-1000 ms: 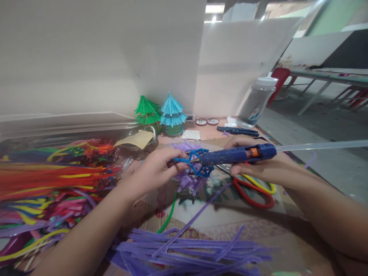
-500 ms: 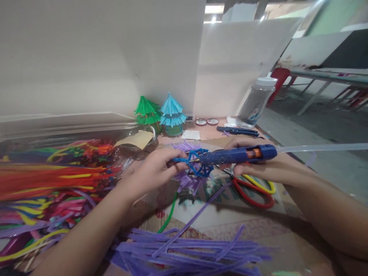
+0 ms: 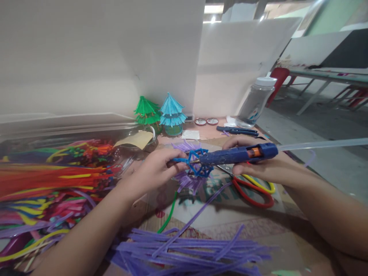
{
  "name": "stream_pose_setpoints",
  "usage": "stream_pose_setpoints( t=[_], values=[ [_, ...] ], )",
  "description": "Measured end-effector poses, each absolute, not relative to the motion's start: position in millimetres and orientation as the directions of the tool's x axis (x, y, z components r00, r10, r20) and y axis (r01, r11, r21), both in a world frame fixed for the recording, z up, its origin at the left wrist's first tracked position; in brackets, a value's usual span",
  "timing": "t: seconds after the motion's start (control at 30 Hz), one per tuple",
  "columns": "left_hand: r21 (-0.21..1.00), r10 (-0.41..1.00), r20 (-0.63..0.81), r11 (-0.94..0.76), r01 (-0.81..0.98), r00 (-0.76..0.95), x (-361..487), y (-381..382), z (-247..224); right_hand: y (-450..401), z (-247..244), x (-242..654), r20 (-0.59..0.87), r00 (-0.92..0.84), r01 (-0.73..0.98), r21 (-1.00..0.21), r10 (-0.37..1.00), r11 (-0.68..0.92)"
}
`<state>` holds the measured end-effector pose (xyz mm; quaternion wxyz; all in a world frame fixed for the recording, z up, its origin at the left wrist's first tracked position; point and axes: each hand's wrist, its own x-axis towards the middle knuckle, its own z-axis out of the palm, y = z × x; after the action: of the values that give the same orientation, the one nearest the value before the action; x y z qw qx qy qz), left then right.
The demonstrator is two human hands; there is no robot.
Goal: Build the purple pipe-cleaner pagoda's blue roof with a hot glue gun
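Note:
My left hand (image 3: 163,166) pinches the end of a blue pipe-cleaner shape (image 3: 204,172) with an open, bent outline. In my right hand (image 3: 244,157) lies a dark blue glue gun (image 3: 227,155), its metal tip pointing left at the blue shape, near my left fingertips. A clear glue stick (image 3: 322,144) sticks out of its back end. Purple fringed pieces (image 3: 191,183) lie below and behind the blue shape. Scissors with red and yellow handles (image 3: 253,196) rest on the table under my right hand.
Purple pipe cleaners (image 3: 189,249) lie in front. Multicoloured bundles (image 3: 51,176) fill the left. Behind stand a green roofed model (image 3: 146,111), a light-blue one (image 3: 172,115), dark pliers-like tool (image 3: 237,131) and a bottle (image 3: 255,101).
The glue gun's back end and the glue stick have risen slightly. Both hands stay almost where they were, with the blue shape still held.

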<state>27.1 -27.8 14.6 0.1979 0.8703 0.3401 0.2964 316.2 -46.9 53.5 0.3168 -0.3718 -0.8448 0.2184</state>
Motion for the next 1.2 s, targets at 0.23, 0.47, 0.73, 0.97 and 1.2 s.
stream_pose_setpoints(
  t=[0.23,0.47,0.73,0.97,1.2],
  values=[
    [0.55,0.716,0.368,-0.682,0.483,0.593,27,-28,14,-49,56,313,0.331,-0.502,0.523,-0.62,0.799,0.585],
    [0.559,0.727,0.351,-0.669,0.49,0.59,27,-29,16,-48,55,314,0.335,-0.507,0.523,-0.613,0.795,0.592],
    [0.574,0.749,0.329,-0.643,0.507,0.575,23,-25,14,-46,60,325,0.284,-0.583,0.392,-0.722,0.761,0.57],
    [0.701,0.801,0.265,-0.542,0.463,0.537,14,-13,8,-34,60,344,0.32,-0.601,0.388,-0.684,0.733,0.618],
    [0.712,0.808,0.269,-0.533,0.457,0.524,16,-14,11,-29,55,345,0.252,-0.619,0.438,-0.675,0.744,0.594]
  ],
)
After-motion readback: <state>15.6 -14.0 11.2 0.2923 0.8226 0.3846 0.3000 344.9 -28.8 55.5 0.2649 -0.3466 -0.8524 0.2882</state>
